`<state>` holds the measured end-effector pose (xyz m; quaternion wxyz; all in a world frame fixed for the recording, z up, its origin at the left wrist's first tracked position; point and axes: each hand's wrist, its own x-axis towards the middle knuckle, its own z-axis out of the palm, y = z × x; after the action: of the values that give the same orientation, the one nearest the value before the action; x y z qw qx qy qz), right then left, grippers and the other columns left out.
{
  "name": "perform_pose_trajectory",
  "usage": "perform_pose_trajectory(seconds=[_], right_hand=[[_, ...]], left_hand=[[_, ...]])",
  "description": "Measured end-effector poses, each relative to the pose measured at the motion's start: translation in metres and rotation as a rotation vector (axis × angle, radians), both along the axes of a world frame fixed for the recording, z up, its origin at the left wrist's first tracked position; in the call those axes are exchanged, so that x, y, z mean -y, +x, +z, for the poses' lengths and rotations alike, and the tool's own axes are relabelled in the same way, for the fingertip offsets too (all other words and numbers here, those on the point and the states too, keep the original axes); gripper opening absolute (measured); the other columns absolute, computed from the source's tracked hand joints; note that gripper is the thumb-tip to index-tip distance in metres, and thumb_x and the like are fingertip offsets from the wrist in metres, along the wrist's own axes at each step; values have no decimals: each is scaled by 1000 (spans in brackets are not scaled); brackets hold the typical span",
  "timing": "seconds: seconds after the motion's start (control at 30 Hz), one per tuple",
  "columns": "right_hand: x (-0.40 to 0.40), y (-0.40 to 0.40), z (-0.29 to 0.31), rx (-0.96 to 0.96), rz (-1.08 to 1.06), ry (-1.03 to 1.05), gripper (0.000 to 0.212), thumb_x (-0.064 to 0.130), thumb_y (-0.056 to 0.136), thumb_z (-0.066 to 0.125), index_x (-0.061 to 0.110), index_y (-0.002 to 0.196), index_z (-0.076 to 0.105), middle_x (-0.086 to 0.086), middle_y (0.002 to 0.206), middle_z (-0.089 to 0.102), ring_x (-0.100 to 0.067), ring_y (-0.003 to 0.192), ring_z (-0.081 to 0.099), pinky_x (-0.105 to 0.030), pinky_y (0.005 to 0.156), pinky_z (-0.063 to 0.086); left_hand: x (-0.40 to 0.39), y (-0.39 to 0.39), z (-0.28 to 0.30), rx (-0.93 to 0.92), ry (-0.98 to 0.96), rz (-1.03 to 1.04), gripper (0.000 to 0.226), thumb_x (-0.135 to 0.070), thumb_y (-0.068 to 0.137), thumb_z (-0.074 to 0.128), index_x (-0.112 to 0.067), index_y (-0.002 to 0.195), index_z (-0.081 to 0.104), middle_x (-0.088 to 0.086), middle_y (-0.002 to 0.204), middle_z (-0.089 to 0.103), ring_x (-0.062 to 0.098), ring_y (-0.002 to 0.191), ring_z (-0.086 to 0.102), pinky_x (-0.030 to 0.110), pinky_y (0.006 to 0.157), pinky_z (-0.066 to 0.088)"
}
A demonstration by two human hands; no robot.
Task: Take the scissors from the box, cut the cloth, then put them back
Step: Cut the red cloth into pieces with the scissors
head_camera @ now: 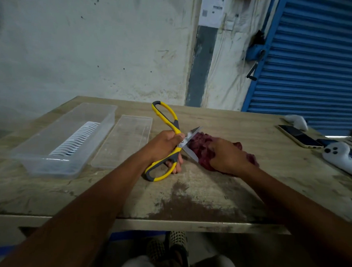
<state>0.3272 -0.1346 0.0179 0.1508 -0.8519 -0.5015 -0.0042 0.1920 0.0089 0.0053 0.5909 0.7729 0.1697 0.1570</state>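
The scissors (166,121) have yellow and grey handles and short steel blades. They are spread wide, one handle pointing up and away, the other down toward me. My left hand (163,147) grips them around the pivot and the lower handle. The blades straddle the left edge of a crumpled dark red cloth (202,147) lying on the table. My right hand (229,157) presses down on the cloth and covers much of it. The clear plastic box (51,161) stands uncovered at the left, with a white ribbed insert inside.
The box's clear lid (123,143) lies flat between the box and my left hand. A phone (299,136), a white controller (341,156) and a white wad (296,121) sit at the table's right edge. The worn wooden table (194,201) ends near my knees.
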Motion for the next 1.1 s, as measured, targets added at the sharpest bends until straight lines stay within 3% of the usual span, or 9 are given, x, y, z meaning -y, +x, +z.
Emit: perform_pose_trajectory(seconds=[0.07, 0.23, 0.33, 0.4, 0.47, 0.6, 0.73, 0.9, 1.1], right_hand=[[1, -3, 0, 17, -38, 48, 17, 26, 76, 66, 10, 69, 65, -5, 71, 66, -24, 66, 62, -41, 65, 57], [-40, -26, 3, -266, -61, 407, 22, 13, 64, 59, 15, 44, 52, -6, 55, 57, -24, 60, 58, -30, 58, 45], [-29, -10, -3, -196, -40, 241, 24, 11, 68, 61, 20, 47, 54, -9, 64, 64, -28, 67, 64, -36, 61, 52], [-10, 4, -9, -74, -61, 44, 9, 22, 72, 64, 15, 66, 64, -7, 78, 69, -25, 74, 65, -36, 67, 56], [2, 8, -12, 8, -74, -16, 17, 30, 73, 68, 15, 82, 68, -4, 84, 69, -22, 78, 65, -38, 72, 57], [-4, 2, -3, -65, -62, 88, 28, 5, 70, 63, 22, 49, 53, 8, 63, 58, -18, 70, 59, -29, 68, 51], [-9, -8, -5, -223, -151, 271, 31, 0, 69, 56, 23, 49, 54, 15, 59, 57, -11, 67, 57, -26, 72, 48], [-41, -18, -5, -335, -147, 487, 30, 0, 67, 54, 21, 45, 51, 3, 56, 58, -24, 67, 62, -34, 66, 51], [-26, -10, -2, -52, -71, 156, 21, 24, 76, 62, 14, 60, 54, -7, 67, 57, -29, 66, 57, -30, 59, 42]], left_hand=[[2, -1, 2, 0, -10, -17, 34, -32, 103, 36, -7, 84, 51, 22, 58, 64, 35, 44, 62, 37, 46, 55], [2, 1, 0, -10, -27, 8, 39, -33, 102, 37, -3, 82, 53, 24, 60, 64, 36, 44, 63, 36, 45, 55], [-1, 1, -2, -1, 4, 15, 40, -33, 102, 38, -1, 84, 51, 25, 62, 63, 38, 47, 63, 36, 47, 54], [-3, -1, -2, -5, -32, -5, 36, -32, 102, 37, -3, 84, 50, 23, 58, 63, 36, 44, 61, 35, 45, 53], [-2, -1, -1, 6, -50, -31, 34, -31, 103, 36, -5, 85, 49, 22, 56, 62, 35, 42, 60, 35, 45, 52], [1, -1, 0, -16, -75, -39, 34, -33, 103, 36, -7, 85, 48, 17, 51, 62, 32, 40, 61, 33, 42, 52], [-2, 4, 2, -33, -49, -22, 35, -32, 103, 35, -2, 89, 47, 17, 50, 62, 31, 39, 61, 30, 39, 50], [0, 4, -1, -26, -60, -7, 43, -29, 104, 32, 2, 80, 50, 19, 52, 62, 32, 40, 61, 30, 40, 51], [-2, 2, 0, 5, -91, 3, 36, -29, 104, 34, -1, 85, 50, 28, 61, 59, 33, 38, 60, 33, 40, 52]])
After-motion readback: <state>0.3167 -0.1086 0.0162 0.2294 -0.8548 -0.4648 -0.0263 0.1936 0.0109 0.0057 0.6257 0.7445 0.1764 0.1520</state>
